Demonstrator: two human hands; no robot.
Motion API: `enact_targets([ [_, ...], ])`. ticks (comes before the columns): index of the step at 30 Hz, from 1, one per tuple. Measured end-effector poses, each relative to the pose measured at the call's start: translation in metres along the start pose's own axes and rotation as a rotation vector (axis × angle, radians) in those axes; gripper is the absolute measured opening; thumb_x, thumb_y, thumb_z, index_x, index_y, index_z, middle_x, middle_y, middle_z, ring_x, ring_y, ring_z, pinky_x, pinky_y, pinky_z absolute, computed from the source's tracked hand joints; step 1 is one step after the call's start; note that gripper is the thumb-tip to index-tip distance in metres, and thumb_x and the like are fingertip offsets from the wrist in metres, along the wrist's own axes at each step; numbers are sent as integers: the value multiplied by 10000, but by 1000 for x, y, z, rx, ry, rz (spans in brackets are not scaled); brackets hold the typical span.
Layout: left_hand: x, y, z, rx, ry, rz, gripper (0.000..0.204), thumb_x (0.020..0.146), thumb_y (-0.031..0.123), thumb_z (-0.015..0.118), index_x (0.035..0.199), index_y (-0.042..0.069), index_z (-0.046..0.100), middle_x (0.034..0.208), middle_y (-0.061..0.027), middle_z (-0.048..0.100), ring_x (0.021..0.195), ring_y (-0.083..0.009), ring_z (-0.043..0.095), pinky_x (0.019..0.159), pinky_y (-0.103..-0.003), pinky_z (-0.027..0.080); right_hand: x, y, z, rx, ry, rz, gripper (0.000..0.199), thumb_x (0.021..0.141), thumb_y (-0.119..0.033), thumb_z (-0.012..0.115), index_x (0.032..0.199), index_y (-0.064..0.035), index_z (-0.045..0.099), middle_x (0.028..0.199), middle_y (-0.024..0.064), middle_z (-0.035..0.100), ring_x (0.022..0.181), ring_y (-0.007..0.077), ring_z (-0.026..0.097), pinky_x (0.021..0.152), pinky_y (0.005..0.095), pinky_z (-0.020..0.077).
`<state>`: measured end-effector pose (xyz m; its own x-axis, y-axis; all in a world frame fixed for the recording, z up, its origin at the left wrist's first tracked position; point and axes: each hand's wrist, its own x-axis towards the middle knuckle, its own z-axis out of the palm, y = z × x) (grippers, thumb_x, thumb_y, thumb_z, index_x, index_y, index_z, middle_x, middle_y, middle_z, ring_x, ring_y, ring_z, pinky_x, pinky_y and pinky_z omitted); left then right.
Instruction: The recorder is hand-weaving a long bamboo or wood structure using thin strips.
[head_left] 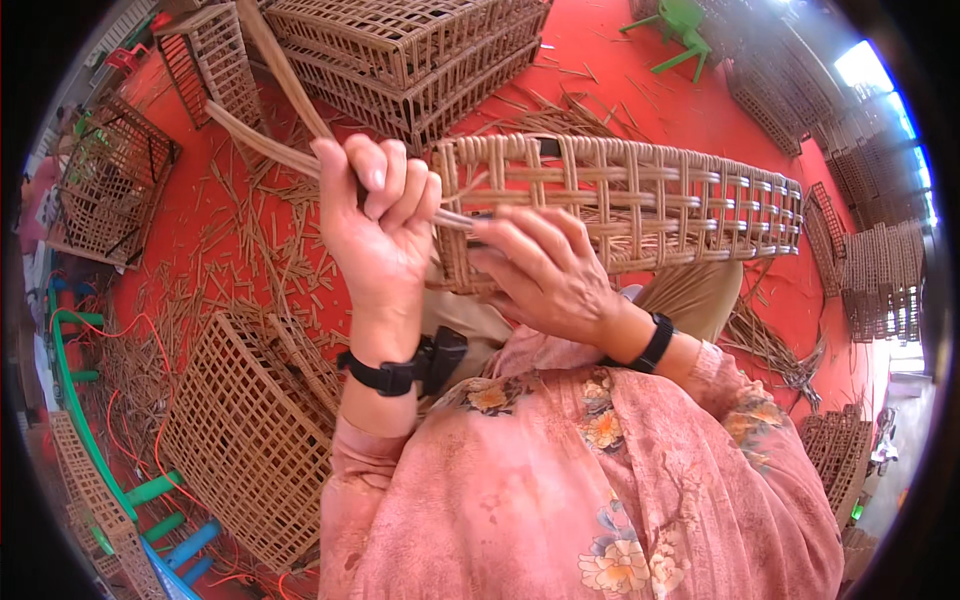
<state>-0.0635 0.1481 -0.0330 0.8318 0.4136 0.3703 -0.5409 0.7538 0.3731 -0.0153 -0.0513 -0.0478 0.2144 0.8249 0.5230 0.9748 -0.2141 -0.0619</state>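
A brown woven basket (640, 200) with open square weave rests across my lap, its long side facing me. My left hand (378, 210) is closed around a flat brown weaving strip (280, 85), whose long ends stick out up and to the left past my thumb. From that fist, a length of the strip runs right to the basket's left corner. There my right hand (550, 270) bends its fingers over the strip at the corner. Its fingertips are partly hidden against the weave.
Stacked woven baskets (400, 60) stand ahead on the red floor (600, 40), strewn with strip offcuts. A lattice basket (250, 440) lies at my lower left, near a green frame (95, 440). A green stool (680, 30) is far right. More baskets (880, 280) line the right.
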Motion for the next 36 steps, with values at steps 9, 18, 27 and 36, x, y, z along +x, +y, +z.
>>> enact_targets([
  [9,90,13,-16,1063,-533,72,491,1082,423,457,746,75,537,700,17,480,646,-68,371,607,-256,292,72,62,-1,-187,-16,-85,516,772,-459,746,1164,-138,645,1433,100,493,1359,323,424,1110,511,324],
  [18,173,-8,-142,709,-246,246,553,1079,449,444,680,73,521,646,-8,514,608,-109,431,606,-272,315,150,141,25,-400,29,-180,805,778,-545,763,1412,-110,528,1469,154,484,1333,392,466,1086,559,369],
  [27,106,-132,-386,998,381,-44,514,1041,417,521,683,48,548,624,10,496,605,-99,465,585,-293,373,172,189,35,-221,-235,150,841,798,-406,756,1454,16,444,1392,188,571,1188,359,601,966,437,491],
  [36,46,-223,-499,1320,479,-170,634,1054,491,405,762,-17,647,640,-251,601,607,-418,621,570,-506,457,186,188,41,-237,-285,87,987,723,-539,775,1465,13,428,1428,218,524,1259,395,540,1026,475,435],
])
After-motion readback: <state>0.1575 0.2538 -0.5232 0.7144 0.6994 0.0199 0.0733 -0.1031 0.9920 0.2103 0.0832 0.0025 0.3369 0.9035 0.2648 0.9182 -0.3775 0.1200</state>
